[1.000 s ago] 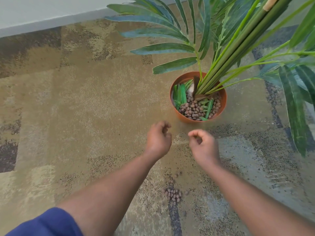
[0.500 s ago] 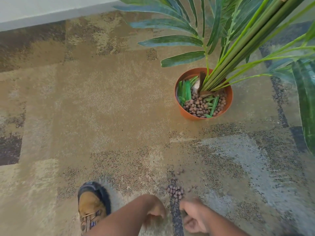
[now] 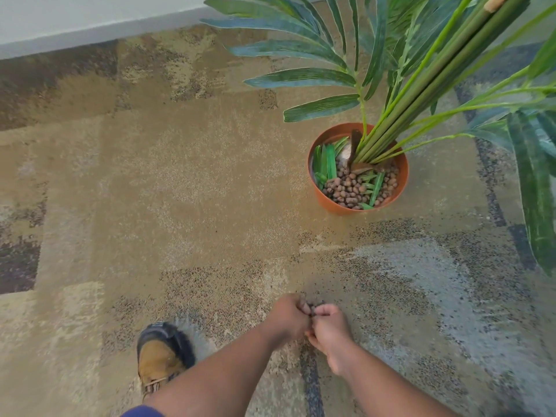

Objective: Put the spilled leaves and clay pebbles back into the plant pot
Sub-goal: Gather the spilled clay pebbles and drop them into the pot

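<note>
An orange plant pot [image 3: 333, 205] stands on the carpet at the right, with a tall palm rising from it. Brown clay pebbles [image 3: 350, 188] and cut green leaves [image 3: 328, 160] lie inside it. Well short of the pot, low in the view, my left hand [image 3: 289, 316] and my right hand [image 3: 330, 328] are pressed together on the carpet. Their fingers curl around a small heap of spilled clay pebbles [image 3: 313, 310]. Only a few dark pebbles show between the fingertips; the others are hidden under the hands.
My tan and black shoe [image 3: 159, 358] is planted left of the hands. Long palm leaves [image 3: 534, 188] hang over the right side of the carpet. A pale wall and baseboard [image 3: 90, 28] run along the top left.
My hands dropped from just in front of the pot to the pebble heap, then closed together over it. The heap, visible before, is now mostly covered.
</note>
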Available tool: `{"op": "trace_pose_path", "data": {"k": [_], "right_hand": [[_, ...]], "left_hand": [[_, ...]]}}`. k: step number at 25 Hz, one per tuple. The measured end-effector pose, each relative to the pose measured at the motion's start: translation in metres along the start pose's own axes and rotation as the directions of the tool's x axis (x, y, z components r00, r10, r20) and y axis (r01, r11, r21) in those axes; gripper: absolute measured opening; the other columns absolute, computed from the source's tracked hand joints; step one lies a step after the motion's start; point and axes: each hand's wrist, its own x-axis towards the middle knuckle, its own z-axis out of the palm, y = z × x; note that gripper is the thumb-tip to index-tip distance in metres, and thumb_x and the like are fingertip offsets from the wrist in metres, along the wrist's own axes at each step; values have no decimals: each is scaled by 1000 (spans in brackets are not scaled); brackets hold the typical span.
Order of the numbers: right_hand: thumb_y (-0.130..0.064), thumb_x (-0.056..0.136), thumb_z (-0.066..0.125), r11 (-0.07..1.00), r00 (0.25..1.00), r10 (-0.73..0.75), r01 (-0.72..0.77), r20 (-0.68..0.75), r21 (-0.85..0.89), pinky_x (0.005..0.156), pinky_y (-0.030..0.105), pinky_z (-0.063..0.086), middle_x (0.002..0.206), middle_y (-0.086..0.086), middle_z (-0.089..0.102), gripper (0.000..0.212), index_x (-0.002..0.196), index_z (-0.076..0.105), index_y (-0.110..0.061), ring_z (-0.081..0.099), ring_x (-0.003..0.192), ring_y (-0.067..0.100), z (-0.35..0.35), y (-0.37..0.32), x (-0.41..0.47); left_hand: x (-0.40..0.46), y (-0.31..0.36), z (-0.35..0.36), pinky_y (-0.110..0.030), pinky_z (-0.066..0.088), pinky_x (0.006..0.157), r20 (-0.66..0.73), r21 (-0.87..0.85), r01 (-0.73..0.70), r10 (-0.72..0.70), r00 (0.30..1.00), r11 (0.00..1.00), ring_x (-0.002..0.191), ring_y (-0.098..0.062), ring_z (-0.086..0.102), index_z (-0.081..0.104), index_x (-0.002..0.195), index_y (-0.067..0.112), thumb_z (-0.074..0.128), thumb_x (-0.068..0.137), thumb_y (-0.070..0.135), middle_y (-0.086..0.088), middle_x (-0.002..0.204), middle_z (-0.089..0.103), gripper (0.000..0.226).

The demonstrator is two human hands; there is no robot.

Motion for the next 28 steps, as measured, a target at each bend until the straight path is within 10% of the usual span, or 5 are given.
{"op": "trace_pose_path", "data": {"k": [4,8,16,22,28], "right_hand": [[-14,100,53,891,978,-173,105,-117,-441,50,27,42,72,4,65,20,83,64,-12,49,55,16,-24,12,7],[-12,101,51,644,999,28,6,31,-765,51,22,46,85,-3,66,15,99,65,-11,54,56,8,-48,54,8],[-3,101,48,752,980,-137,197,142,-629,76,26,48,106,-1,64,23,107,66,-16,63,98,17,-24,22,14],[-9,97,63,826,948,-280,157,-153,-541,48,23,41,90,1,68,12,90,60,-18,51,58,14,-28,-8,21],[-3,99,56,948,989,-144,142,11,-284,68,28,58,113,1,66,36,133,54,-17,66,95,17,-17,-8,18]], "left_hand": [[4,0,-11,-24,62,69,-101,49,-54,58,993,997,86,-17,71,60,86,3,52,94,-3,0,97,68,13],[5,-25,-12,-39,60,93,251,560,-61,-99,963,826,105,-31,72,65,110,-6,51,100,9,-15,112,71,23],[14,-13,1,-24,54,87,162,479,-179,114,980,859,104,-25,66,65,113,12,55,89,-5,-7,109,67,31],[22,-2,-13,-18,59,78,-198,335,-177,253,947,925,98,-11,62,60,95,20,58,91,-1,9,109,52,22],[22,0,0,-30,58,95,-76,110,-54,63,995,992,107,-18,62,52,124,18,59,91,-2,-3,118,57,39]]}}
